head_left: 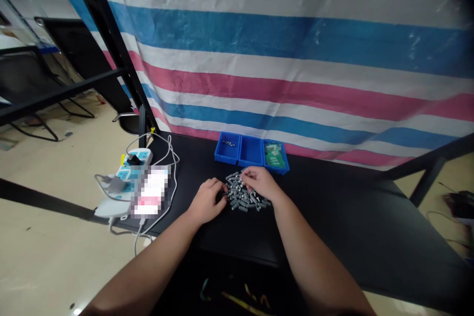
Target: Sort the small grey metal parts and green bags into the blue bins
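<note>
A loose pile of small grey metal cylinders [242,195] lies on the black tabletop [314,207], just in front of my body. My left hand [207,201] rests at the pile's left edge with its fingers curled, touching the pieces. My right hand [259,181] lies over the pile's far right side, fingertips down among the cylinders. The fingers hide whatever may be in either hand. A blue three-compartment tray [252,153] stands beyond the pile, holding small grey pieces [228,143] at left and green circuit boards [274,156] at right.
A white power strip [136,168] with tangled white cables sits at the table's left, beside a pixelated rectangular object [151,192]. A striped tarpaulin [281,59] hangs behind the table. Black metal frame bars [111,44] rise at left, and a black chair [128,124] stands beyond the table's corner.
</note>
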{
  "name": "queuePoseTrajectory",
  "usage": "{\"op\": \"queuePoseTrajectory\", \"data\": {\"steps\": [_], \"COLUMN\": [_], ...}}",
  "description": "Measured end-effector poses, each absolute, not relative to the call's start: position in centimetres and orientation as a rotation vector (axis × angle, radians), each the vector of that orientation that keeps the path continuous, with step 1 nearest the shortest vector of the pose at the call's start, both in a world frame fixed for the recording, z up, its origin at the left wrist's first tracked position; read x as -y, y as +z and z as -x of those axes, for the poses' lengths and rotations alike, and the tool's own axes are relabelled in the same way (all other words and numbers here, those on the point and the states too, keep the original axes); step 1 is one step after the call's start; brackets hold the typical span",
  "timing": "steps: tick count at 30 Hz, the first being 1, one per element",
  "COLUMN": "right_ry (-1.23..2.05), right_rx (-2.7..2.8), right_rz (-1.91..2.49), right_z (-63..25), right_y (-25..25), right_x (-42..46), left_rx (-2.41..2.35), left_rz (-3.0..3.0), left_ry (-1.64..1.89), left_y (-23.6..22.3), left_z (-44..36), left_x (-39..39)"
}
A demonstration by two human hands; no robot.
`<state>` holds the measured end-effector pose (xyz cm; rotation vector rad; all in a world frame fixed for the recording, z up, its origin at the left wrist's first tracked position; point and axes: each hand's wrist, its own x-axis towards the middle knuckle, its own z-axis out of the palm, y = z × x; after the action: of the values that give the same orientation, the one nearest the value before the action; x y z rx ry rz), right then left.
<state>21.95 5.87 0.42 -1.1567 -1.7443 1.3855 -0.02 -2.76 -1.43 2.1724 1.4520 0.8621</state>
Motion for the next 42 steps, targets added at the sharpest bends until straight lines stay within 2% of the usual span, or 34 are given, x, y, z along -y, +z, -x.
{"op": "queuePoseTrajectory", "data": {"steps": [5, 14, 23, 29, 39, 42], "right_ry": [1.372, 0.725, 0.54, 0.584, 1.148, 1.028], "right_rx": [1.495, 2.17, 2.44, 2.368, 1.606, 1.715], "right_rz": [0.908, 1.208, 1.263, 1.247, 0.99, 1.062], "right_z": [-20.2, -23.4, -22.2, -22.2, -21.3, -21.8], "right_y": [0.5, 0.6, 1.6, 1.5, -0.2, 0.0], "right_x": [-6.4, -5.3, -4.3, -4.4, -6.2, -6.3], "left_rx": [-1.45, -1.431, -1.435, -1.439, -1.43, -1.428], "left_rz": [-2.175, -2.176, -2.176, -2.183, -2.189, -2.192], "left_ry": [0.856, 0.846, 0.841, 0.836, 0.825, 0.834], "left_y": [-1.3, -1.1, -1.1, -1.2, -1.3, -1.3], "left_z": [0.1, 0.1, -0.1, 0.0, 0.0, 0.0], "left_x": [2.7, 2.8, 2.7, 2.7, 2.7, 2.6]}}
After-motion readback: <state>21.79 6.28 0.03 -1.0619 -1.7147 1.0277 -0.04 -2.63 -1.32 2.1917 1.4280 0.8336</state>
